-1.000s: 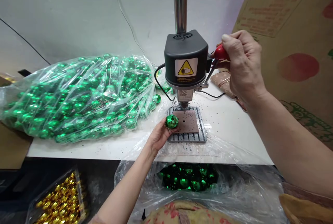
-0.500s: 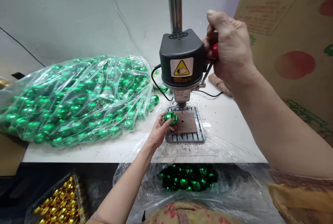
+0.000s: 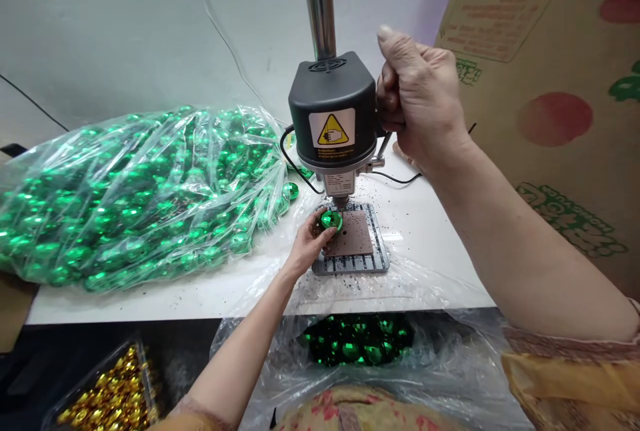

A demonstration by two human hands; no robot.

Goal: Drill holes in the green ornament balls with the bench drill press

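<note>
A shiny green faceted ball is between the fingers of my left hand, over the left part of a brown board with a small hole. That board lies on the slotted metal base of a small black drill press. The chuck is just above and behind the ball. My right hand is closed around the end of the drill press's feed lever, at the right of the motor housing; its grip knob is hidden by the fingers.
A big clear bag of green balls fills the left of the white table. Below the front edge sit an open bag of green balls and a bin of gold balls. A large carton stands at right. Dark shavings surround the base.
The whole view has shifted a little. My left hand has brought the green ball slightly nearer the board's hole and turned it. My right hand's fingers now cover the red lever knob.
</note>
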